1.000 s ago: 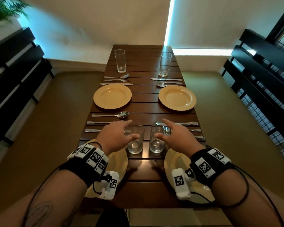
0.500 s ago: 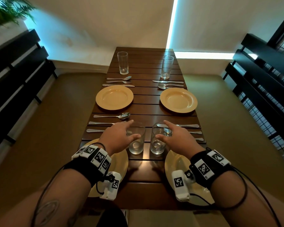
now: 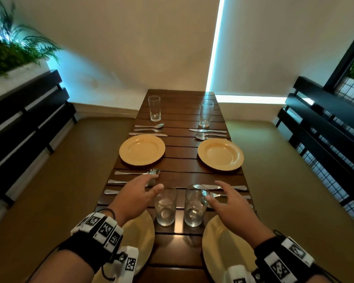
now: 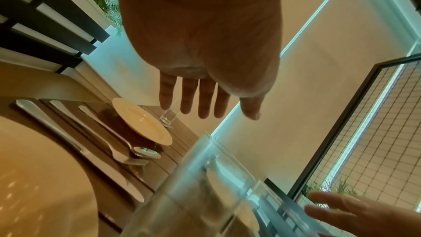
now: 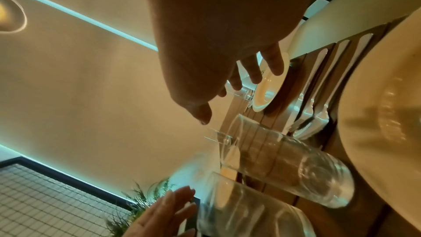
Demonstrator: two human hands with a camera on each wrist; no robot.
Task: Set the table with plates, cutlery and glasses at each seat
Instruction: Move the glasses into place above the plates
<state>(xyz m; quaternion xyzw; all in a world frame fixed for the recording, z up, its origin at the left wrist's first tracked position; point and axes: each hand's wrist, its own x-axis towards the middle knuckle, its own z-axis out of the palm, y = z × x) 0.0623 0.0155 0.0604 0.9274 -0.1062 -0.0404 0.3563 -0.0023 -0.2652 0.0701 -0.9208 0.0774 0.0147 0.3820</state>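
Two clear glasses stand upright side by side near the front middle of the wooden table (image 3: 180,166): the left glass (image 3: 165,207) and the right glass (image 3: 195,205). My left hand (image 3: 149,186) hovers open just left of the left glass, fingers spread and off it. On the other side my right hand (image 3: 217,193) is open too, its thumb close to the right glass's rim. The left wrist view shows straight fingers (image 4: 196,100) above the glass (image 4: 205,186). Yellow plates (image 3: 139,231) (image 3: 217,248) lie under my wrists. Cutlery (image 3: 131,173) (image 3: 233,187) lies beyond them.
The far seats hold two yellow plates (image 3: 142,149) (image 3: 220,154), cutlery and two tall glasses (image 3: 154,108) (image 3: 206,113). Black slatted bench backs (image 3: 18,119) (image 3: 325,123) and olive cushions flank the table. A plant (image 3: 8,50) stands at the top left.
Both hands gripped the two glasses before; now the fingers have spread and drawn outward off them. The glasses stay standing in the same spot.
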